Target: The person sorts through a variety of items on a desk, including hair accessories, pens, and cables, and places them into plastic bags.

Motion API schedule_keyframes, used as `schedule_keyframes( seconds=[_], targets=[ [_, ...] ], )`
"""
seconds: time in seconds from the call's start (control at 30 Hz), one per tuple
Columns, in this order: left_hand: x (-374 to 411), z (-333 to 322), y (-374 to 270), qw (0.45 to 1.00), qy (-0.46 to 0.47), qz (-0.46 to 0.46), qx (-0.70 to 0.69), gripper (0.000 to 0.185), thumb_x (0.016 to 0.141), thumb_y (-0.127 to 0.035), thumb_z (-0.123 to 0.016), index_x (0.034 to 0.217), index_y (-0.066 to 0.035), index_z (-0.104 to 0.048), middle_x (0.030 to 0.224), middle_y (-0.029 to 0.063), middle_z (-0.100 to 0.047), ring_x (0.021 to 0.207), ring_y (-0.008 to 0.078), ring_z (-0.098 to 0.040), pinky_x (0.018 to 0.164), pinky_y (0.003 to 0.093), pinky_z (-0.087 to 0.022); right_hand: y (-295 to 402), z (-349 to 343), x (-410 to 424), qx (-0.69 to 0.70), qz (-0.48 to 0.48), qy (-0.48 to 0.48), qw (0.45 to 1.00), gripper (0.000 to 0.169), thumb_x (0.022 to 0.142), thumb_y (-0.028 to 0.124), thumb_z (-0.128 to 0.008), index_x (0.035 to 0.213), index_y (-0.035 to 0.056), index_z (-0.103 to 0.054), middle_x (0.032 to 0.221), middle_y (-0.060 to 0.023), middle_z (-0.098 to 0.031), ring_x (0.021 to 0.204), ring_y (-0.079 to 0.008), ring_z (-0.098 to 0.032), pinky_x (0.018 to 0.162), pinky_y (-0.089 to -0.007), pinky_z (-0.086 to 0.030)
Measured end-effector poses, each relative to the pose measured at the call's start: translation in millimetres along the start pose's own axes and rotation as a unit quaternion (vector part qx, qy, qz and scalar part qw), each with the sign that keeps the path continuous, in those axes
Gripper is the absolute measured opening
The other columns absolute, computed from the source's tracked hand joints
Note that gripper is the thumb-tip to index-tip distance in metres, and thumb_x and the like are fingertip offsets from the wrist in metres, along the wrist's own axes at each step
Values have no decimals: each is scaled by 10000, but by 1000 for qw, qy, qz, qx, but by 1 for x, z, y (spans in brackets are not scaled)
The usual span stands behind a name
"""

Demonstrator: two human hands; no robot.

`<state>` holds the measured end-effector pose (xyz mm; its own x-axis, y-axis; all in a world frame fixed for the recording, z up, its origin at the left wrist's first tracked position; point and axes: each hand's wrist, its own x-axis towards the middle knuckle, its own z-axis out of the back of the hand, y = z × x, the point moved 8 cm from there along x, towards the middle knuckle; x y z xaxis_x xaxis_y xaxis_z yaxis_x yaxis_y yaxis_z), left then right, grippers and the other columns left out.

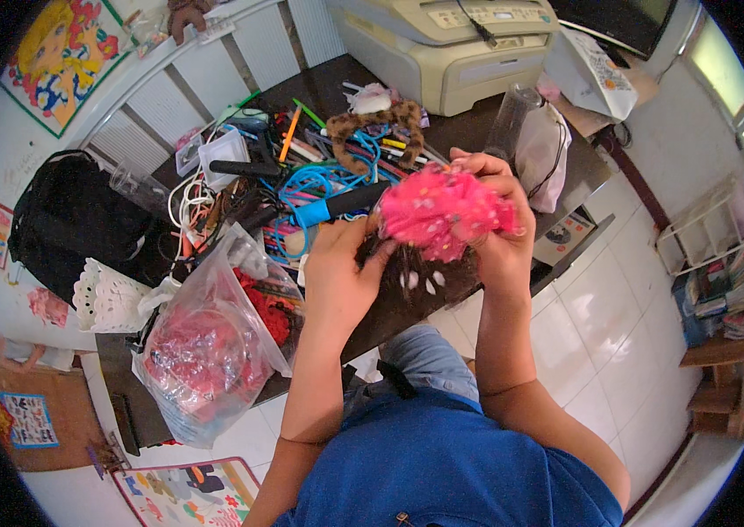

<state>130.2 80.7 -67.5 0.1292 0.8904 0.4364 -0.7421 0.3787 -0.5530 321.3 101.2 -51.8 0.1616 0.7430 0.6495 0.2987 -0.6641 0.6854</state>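
Note:
A bunched pink fabric piece with small light spots (441, 209), perhaps a scrunchie or hair cover, is raised over the near edge of the dark desk (385, 316). My right hand (503, 224) grips its right side, fingers over the top and thumb below. At its left edge, my left hand (352, 257) pinches it between thumb and fingers. Several small white petal-like pieces (430, 283) show just beneath the fabric; whether they hang or lie on the desk, I cannot tell. Left of my left forearm sits a clear plastic bag (213, 356) with pink and red items inside.
Pens, blue cord (306, 184) and a leopard-print headband (375, 125) clutter the desk's middle. A printer (444, 59) stands at the back, with a clear cylinder (513, 122) and white pouch (543, 158) at right. A black bag (82, 217) and white perforated holder (108, 296) are left.

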Motion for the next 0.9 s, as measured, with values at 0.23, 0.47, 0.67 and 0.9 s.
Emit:
schedule_keyframes(
  seconds=[0.23,0.47,0.67,0.9],
  targets=[
    [-6,36,30,971,-214,60,-84,371,808,-91,-706,1156,-38,-588,1057,128,-565,980,289,-568,817,377,-462,-18,43,1,165,-130,-214,954,273,944,180,-614,1154,13,-566,1070,-86,-657,900,-158,-661,776,-305,-554],
    [-1,9,-8,965,-94,-51,-241,808,738,-330,-802,1356,15,-410,1292,180,-504,1202,331,-491,1037,428,-364,-39,-20,-26,108,-251,-58,960,393,921,169,-632,1255,-9,-526,1123,-98,-643,957,-161,-646,838,-324,-539],
    [-9,2,24,934,-114,59,-334,532,742,-181,-805,1165,14,-549,1127,136,-588,1035,260,-572,903,355,-452,-24,-46,-14,-117,-100,165,974,674,767,260,-805,1297,-3,-482,1174,-77,-631,1073,-165,-594,917,-337,-476],
    [-18,12,43,789,-209,111,-567,240,863,-151,-732,1006,-39,-576,939,13,-620,850,88,-558,789,253,-459,-39,-64,-25,-214,-157,243,933,714,659,281,-846,1246,28,-527,1070,-153,-671,1019,-291,-644,870,-391,-490]
  ],
)
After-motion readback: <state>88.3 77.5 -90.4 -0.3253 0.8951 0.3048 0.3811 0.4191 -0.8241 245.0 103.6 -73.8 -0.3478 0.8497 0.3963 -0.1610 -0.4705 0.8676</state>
